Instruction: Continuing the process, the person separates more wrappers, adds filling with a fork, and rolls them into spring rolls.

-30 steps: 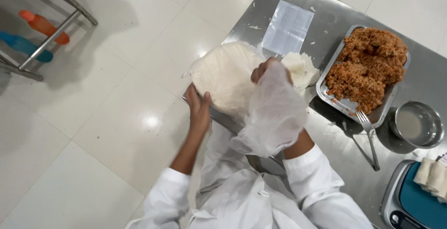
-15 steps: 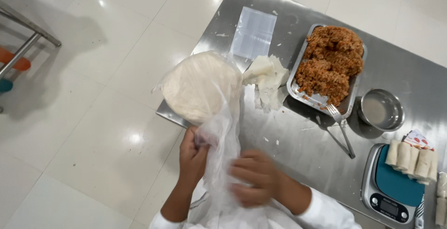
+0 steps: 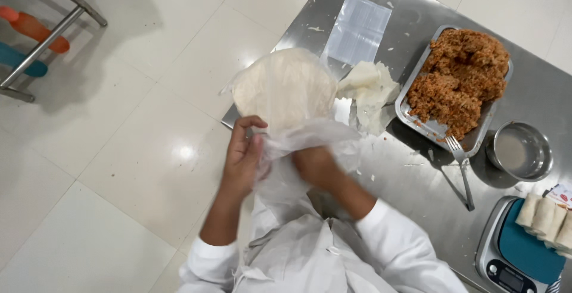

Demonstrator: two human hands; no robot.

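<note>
Fingers of the left hand [image 3: 243, 153] and right hand [image 3: 314, 165] pinch the thin plastic bag [image 3: 298, 141], gathering its mouth over the round wrapper stack [image 3: 285, 87] resting at the steel table [image 3: 411, 183] corner, beside the filling tray [image 3: 456, 84].

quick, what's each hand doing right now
Left hand: closed on the thin clear plastic bag around the stack of round pale wrappers.
Right hand: blurred, closed on the same bag.
</note>
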